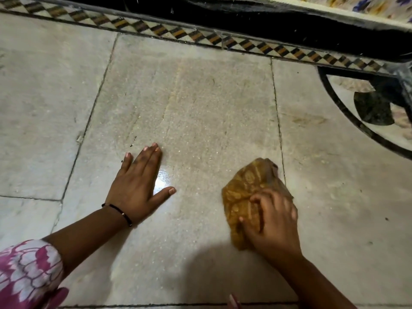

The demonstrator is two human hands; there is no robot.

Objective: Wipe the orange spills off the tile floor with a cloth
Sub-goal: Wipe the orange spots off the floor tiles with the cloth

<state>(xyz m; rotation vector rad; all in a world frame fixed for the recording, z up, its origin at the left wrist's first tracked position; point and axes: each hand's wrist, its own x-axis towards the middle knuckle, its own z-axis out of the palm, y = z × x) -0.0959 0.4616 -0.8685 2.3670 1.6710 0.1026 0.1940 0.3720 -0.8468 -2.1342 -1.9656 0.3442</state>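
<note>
We log the pale grey stone tile floor (pixel 200 103) filling the view, wet and shiny at centre. A faint orange smear (pixel 308 120) marks the tile to the right, well apart from the cloth. Along the far edge runs a diamond-patterned black, brown and white border strip (pixel 200 37). Our left hand (pixel 139 185) lies flat on the tile, fingers straight and spread, holding nothing; a thin black thread bracelet (pixel 121 212) circles its wrist, and a pink-and-white patterned sleeve (pixel 26 270) shows lower left. Our right hand (pixel 273 221) presses down with curled fingers gripping the crumpled orange-stained brown cloth (pixel 249 188), which rests on the floor right of centre.
</note>
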